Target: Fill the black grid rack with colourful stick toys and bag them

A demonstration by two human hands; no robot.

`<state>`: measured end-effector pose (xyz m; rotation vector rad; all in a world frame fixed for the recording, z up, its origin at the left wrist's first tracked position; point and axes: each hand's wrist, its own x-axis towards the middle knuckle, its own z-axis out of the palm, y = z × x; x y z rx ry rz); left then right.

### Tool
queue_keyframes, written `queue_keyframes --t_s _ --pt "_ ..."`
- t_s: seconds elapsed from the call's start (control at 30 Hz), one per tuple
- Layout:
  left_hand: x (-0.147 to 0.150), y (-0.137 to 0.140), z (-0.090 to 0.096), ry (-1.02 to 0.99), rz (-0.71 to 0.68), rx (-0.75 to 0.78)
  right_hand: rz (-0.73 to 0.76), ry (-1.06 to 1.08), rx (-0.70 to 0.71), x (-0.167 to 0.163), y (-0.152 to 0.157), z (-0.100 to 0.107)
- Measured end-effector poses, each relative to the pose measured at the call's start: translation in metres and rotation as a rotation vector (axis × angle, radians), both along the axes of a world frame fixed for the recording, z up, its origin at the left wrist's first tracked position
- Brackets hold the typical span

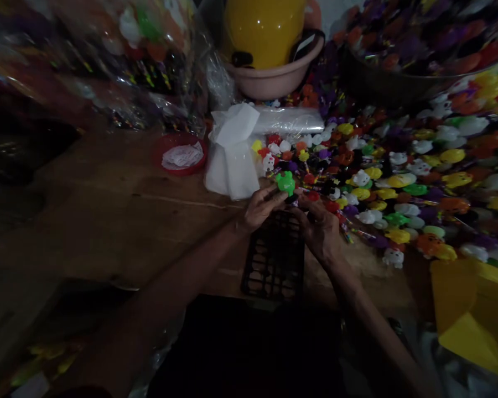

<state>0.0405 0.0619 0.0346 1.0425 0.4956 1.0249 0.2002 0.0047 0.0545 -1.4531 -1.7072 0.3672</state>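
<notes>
The left hand (262,208) pinches a glossy green rounded plastic figure (285,183), while the grip of the right hand (321,226) is unclear.

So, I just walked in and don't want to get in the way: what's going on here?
A person is holding a small green figure in the left hand, above a black slotted tray on the wooden table. The right hand is close beside it; it's too dark to tell what its fingertips grip. A big spread of colourful figures lies to the right, and a red bowl with papers sits to the left.
</notes>
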Motion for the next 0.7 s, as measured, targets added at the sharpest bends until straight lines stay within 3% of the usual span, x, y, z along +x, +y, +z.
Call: queue_keyframes --t_s 0.13,0.3,0.53,0.63,0.7 --pt "-0.003 0.003 0.002 0.013 -0.029 -0.014 0.036 -0.031 -0.001 -0.002 -0.001 0.001" --pt "-0.005 0.006 0.002 0.038 -0.051 0.039 -0.019 0.084 -0.018 -0.008 -0.003 -0.006" --pt "-0.009 0.003 0.009 0.072 -0.123 0.106 0.028 0.203 -0.184 -0.004 -0.017 -0.016" --pt "-0.022 0.013 0.014 0.131 -0.017 0.01 0.03 0.218 -0.243 -0.001 -0.025 -0.018" --pt "-0.035 0.021 0.016 0.315 0.093 -0.023 0.017 0.294 -0.236 -0.003 -0.028 -0.019"
